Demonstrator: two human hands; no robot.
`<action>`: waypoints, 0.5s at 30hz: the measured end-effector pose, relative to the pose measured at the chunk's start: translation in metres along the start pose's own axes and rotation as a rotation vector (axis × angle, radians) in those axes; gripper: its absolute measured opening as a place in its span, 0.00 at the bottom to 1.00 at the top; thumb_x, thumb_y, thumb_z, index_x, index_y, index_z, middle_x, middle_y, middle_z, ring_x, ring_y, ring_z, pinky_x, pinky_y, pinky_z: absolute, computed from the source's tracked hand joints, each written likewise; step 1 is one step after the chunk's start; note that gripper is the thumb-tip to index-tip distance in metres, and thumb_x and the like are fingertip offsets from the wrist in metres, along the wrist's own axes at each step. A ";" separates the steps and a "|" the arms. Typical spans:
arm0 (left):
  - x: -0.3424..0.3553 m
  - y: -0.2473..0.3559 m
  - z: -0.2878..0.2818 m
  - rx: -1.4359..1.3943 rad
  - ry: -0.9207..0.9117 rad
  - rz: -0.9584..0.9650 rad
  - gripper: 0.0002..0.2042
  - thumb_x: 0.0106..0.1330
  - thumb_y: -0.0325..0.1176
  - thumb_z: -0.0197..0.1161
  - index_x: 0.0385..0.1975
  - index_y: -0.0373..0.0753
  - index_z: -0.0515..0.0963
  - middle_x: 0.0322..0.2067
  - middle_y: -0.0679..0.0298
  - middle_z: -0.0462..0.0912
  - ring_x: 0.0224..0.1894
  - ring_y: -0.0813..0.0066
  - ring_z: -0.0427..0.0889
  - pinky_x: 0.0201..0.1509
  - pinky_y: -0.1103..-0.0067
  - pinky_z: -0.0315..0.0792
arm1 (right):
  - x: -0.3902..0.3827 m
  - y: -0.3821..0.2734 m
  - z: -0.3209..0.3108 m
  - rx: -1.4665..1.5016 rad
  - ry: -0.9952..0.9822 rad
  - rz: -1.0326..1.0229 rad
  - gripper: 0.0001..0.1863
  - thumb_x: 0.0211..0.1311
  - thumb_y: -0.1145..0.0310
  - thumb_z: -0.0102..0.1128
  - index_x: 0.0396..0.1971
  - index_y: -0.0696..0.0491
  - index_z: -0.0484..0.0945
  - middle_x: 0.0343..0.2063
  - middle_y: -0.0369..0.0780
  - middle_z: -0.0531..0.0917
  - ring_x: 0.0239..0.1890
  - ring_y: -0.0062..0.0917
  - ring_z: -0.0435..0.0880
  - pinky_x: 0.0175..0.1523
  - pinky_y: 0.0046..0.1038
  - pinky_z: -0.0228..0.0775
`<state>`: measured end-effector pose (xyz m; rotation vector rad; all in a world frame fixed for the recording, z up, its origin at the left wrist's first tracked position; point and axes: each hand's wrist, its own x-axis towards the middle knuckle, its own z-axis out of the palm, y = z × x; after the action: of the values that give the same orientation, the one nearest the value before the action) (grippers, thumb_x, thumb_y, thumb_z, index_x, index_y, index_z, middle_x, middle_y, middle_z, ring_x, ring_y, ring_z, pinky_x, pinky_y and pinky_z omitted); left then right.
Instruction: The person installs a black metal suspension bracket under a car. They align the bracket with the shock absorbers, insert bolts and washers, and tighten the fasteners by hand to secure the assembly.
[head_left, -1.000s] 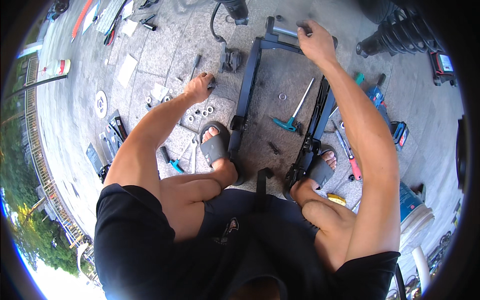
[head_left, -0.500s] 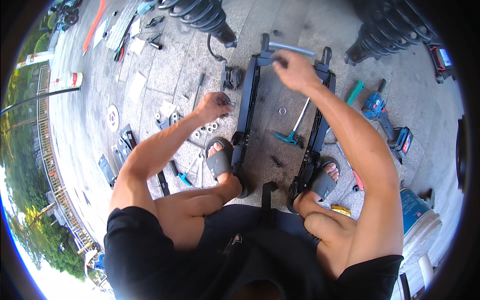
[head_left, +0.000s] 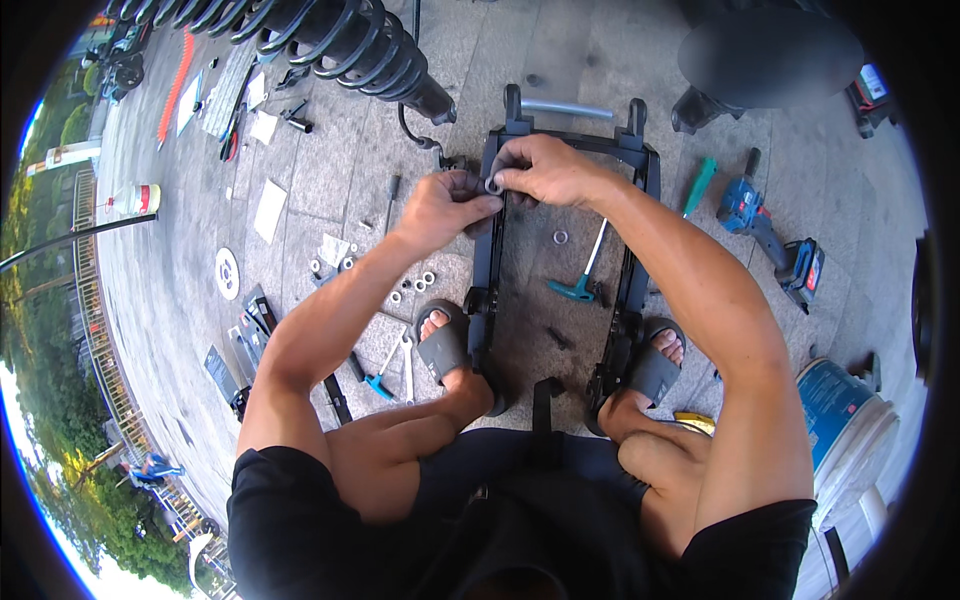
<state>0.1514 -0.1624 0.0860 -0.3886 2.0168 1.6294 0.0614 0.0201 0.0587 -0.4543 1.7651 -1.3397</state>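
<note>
Both my hands meet over the left rail of a black metal frame (head_left: 483, 262) that lies between my feet. My right hand (head_left: 550, 172) pinches a small grey ring (head_left: 493, 185) between thumb and fingers. Just beside it, my left hand (head_left: 440, 212) has its thumb and fingers closed near the ring; whatever sits in its grip is hidden. At the far end of the frame, a silver rod (head_left: 567, 108) spans the two uprights. Inside the frame, a T-handle wrench with a teal grip (head_left: 572, 290) and another loose ring (head_left: 560, 238) rest on the ground.
On the left lie several pale round bushings (head_left: 408, 290), a spanner (head_left: 408, 365), a blue T-handle tool (head_left: 378, 385) and a white disc (head_left: 228, 272). A coil spring shock (head_left: 350, 55) hangs ahead. To the right are a blue cordless power tool (head_left: 760, 222) and a bucket (head_left: 850, 425).
My right hand has come from the rod at the frame's far end to the left rail. My left hand has moved slightly right, and the two hands now meet at the ring.
</note>
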 end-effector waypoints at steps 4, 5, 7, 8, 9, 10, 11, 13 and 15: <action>0.002 0.019 -0.092 0.508 -0.227 -0.010 0.15 0.60 0.40 0.66 0.38 0.33 0.80 0.27 0.61 0.84 0.26 0.75 0.82 0.29 0.80 0.74 | 0.019 -0.016 -0.030 0.109 0.361 0.011 0.13 0.65 0.67 0.56 0.46 0.59 0.76 0.32 0.40 0.84 0.27 0.19 0.81 0.32 0.23 0.73; 0.005 0.023 -0.116 0.447 -0.056 -0.100 0.17 0.60 0.42 0.66 0.40 0.32 0.79 0.29 0.61 0.84 0.27 0.75 0.81 0.29 0.82 0.73 | 0.028 -0.022 -0.042 0.092 0.503 -0.005 0.11 0.63 0.67 0.57 0.40 0.58 0.78 0.28 0.40 0.84 0.29 0.19 0.82 0.33 0.25 0.74; 0.026 0.035 -0.153 -0.245 0.216 0.041 0.13 0.66 0.38 0.59 0.40 0.33 0.77 0.29 0.62 0.83 0.28 0.76 0.79 0.31 0.81 0.73 | 0.054 -0.036 -0.065 0.026 0.693 -0.115 0.12 0.63 0.67 0.59 0.41 0.59 0.78 0.30 0.40 0.83 0.30 0.20 0.82 0.38 0.23 0.77; 0.045 0.043 -0.161 -0.646 0.394 0.087 0.10 0.69 0.37 0.54 0.40 0.37 0.77 0.31 0.64 0.82 0.28 0.75 0.79 0.33 0.79 0.75 | 0.070 -0.044 -0.071 -0.080 0.872 -0.226 0.13 0.61 0.66 0.61 0.40 0.59 0.79 0.29 0.40 0.84 0.29 0.20 0.83 0.38 0.23 0.76; 0.061 0.051 -0.167 -0.736 0.462 0.215 0.09 0.69 0.37 0.55 0.40 0.39 0.77 0.34 0.65 0.83 0.32 0.75 0.81 0.36 0.79 0.77 | 0.081 -0.052 -0.080 0.040 0.805 -0.284 0.16 0.61 0.61 0.59 0.41 0.59 0.79 0.31 0.40 0.84 0.31 0.22 0.83 0.39 0.27 0.76; 0.073 0.058 -0.168 -0.749 0.381 0.373 0.09 0.69 0.37 0.56 0.39 0.40 0.77 0.34 0.66 0.83 0.32 0.74 0.82 0.36 0.81 0.78 | 0.095 -0.062 -0.088 0.064 0.852 -0.230 0.16 0.57 0.61 0.60 0.40 0.57 0.80 0.33 0.45 0.84 0.35 0.30 0.84 0.41 0.31 0.75; 0.087 0.069 -0.169 -0.803 0.347 0.432 0.09 0.69 0.37 0.56 0.39 0.40 0.77 0.35 0.65 0.83 0.33 0.74 0.82 0.37 0.80 0.78 | 0.110 -0.073 -0.091 0.087 0.897 -0.172 0.17 0.53 0.61 0.60 0.39 0.56 0.81 0.34 0.50 0.85 0.38 0.38 0.85 0.42 0.35 0.75; 0.107 0.090 -0.167 -0.950 0.254 0.474 0.09 0.69 0.37 0.56 0.40 0.39 0.77 0.36 0.65 0.83 0.34 0.73 0.82 0.38 0.79 0.78 | 0.147 -0.099 -0.083 -0.154 1.338 -0.322 0.16 0.51 0.60 0.61 0.35 0.56 0.81 0.33 0.52 0.84 0.40 0.44 0.84 0.42 0.39 0.75; 0.116 0.105 -0.163 -1.053 0.187 0.470 0.09 0.69 0.37 0.56 0.40 0.39 0.77 0.36 0.64 0.83 0.35 0.72 0.82 0.39 0.78 0.78 | 0.164 -0.108 -0.081 -0.029 1.219 -0.441 0.14 0.52 0.64 0.58 0.34 0.57 0.81 0.31 0.52 0.83 0.38 0.46 0.84 0.42 0.41 0.74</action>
<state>-0.0335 -0.2843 0.1312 -0.4409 1.2251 2.9804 -0.1183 -0.0864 0.0954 0.0305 2.7453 -2.1572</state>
